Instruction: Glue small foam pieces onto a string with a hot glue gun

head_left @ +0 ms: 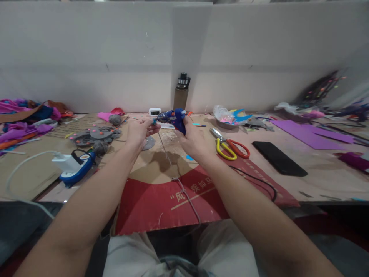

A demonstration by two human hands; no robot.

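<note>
My right hand is wrapped round a blue hot glue gun, its nozzle end pointing left. Close to that nozzle, the fingers of my left hand pinch a small bluish piece, too small to make out fully. A strand of grey yarn hangs below these fingertips. The yarn runs down over a red and brown cardboard sheet toward its front edge. Partly behind my left hand lies a flat grey disc.
Right of my hands lie scissors with yellow and red handles, a black phone and purple sheets. A bottle stands by the wall. At left are a blue power strip, grey yarn pieces and coloured scraps.
</note>
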